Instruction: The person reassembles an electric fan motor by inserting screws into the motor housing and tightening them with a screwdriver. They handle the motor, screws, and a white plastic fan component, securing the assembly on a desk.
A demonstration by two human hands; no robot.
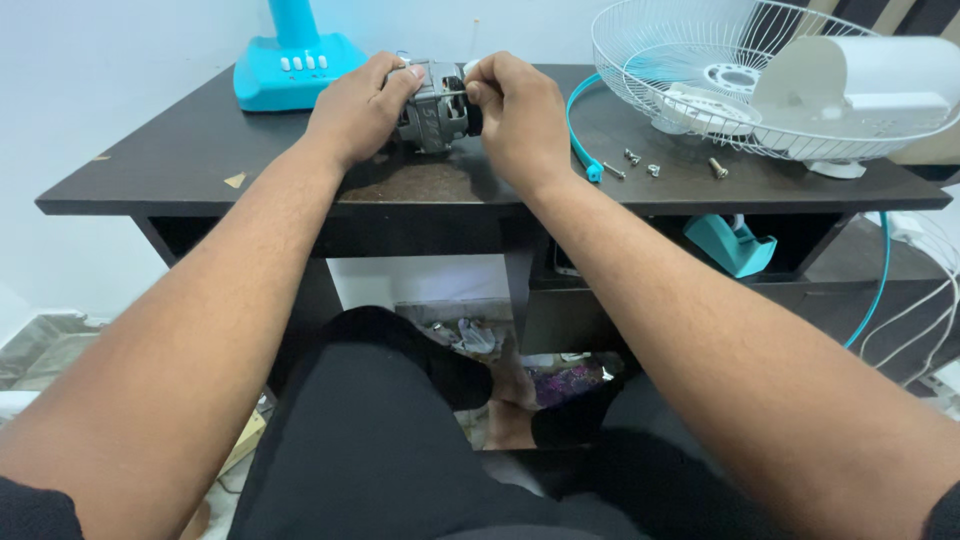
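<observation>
A small grey metal fan motor [434, 104] sits on the dark table [200, 150] near its middle back. My left hand [357, 108] grips the motor's left side. My right hand [517, 112] is closed on the motor's right end, with the fingertips pinching a thin metal pin or shaft there. Both forearms reach forward over my lap. The motor's right end is partly hidden behind my right fingers.
A turquoise fan base [292, 60] stands at the back left. A white wire fan guard [740, 75] and a white motor housing [870, 80] lie at the right. Loose screws [655, 166] and a turquoise ring [580, 130] lie beside them. A turquoise tape dispenser [732, 243] sits on the shelf below.
</observation>
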